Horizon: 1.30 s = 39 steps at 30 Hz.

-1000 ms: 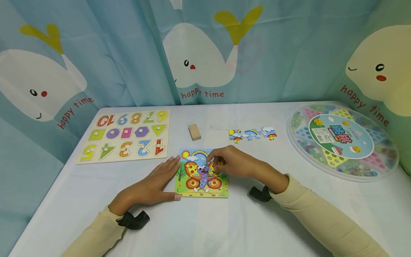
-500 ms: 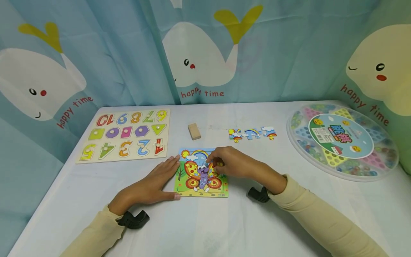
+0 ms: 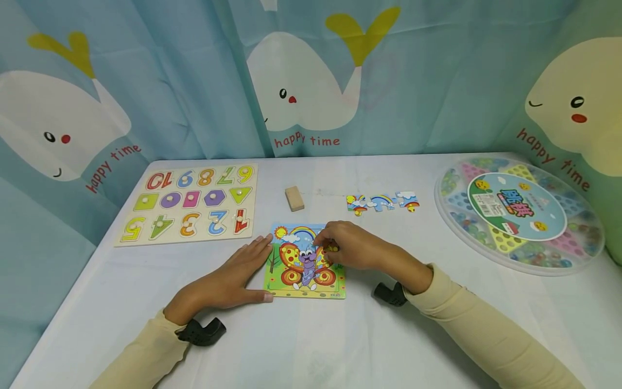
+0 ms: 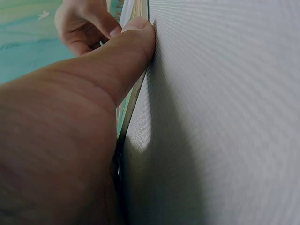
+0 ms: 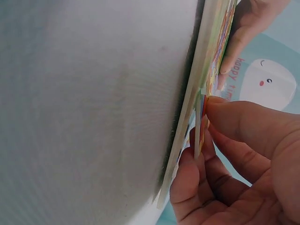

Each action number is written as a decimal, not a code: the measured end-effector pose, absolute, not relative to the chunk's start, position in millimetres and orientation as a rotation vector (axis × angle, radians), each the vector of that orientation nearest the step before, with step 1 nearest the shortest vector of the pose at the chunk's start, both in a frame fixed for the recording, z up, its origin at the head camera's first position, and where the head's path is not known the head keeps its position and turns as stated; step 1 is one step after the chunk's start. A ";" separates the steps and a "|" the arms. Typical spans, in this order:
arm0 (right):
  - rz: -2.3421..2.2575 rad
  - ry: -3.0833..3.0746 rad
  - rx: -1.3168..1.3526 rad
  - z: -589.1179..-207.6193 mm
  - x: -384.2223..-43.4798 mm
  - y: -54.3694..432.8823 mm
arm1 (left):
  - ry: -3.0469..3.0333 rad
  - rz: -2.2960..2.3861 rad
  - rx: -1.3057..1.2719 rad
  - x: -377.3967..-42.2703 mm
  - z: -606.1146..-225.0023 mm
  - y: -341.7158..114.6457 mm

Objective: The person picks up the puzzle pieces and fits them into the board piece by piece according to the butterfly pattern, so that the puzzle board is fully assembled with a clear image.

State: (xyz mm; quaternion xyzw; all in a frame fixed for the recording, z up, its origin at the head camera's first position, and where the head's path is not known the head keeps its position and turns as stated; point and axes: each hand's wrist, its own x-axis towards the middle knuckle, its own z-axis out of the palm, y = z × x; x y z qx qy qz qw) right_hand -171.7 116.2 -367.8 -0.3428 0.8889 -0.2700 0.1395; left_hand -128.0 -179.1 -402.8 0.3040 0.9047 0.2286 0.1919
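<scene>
In the head view a square jigsaw board (image 3: pixel 304 289) with a butterfly picture lies flat on the white table. My left hand (image 3: pixel 233 281) rests along its left edge, fingers straight, with the thumb at the near corner; that thumb (image 4: pixel 133 44) also touches the board's side in the left wrist view. Over the board's right part, my right hand (image 3: pixel 357 246) pinches a thin puzzle piece (image 5: pixel 198 133) between thumb and fingertips. The piece sits against the board surface, slightly tilted. From the head view, my right hand covers the board's upper right part.
Three loose puzzle pieces (image 3: pixel 381 203) lie in a row behind the board, right of a small wooden block (image 3: pixel 294 199). A number-and-shape peg board (image 3: pixel 180 243) is at back left. At right stands a round clear case (image 3: pixel 517 208) of marbles. A patterned curtain (image 3: pixel 413 97) hangs behind.
My right hand has shifted only slightly at the board's right side, still pinching the puzzle piece. The left hand and the loose pieces have stayed in place.
</scene>
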 end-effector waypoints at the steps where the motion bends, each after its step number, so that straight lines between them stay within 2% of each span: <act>1: -0.779 2.569 -0.984 -367.8 -171.7 116.0 | 2.540 0.642 0.855 -128.1 -402.7 -179.1; 39: -0.868 2.505 -0.898 -368.0 -179.3 119.7 | 2.540 0.650 0.854 -126.9 -401.2 -178.5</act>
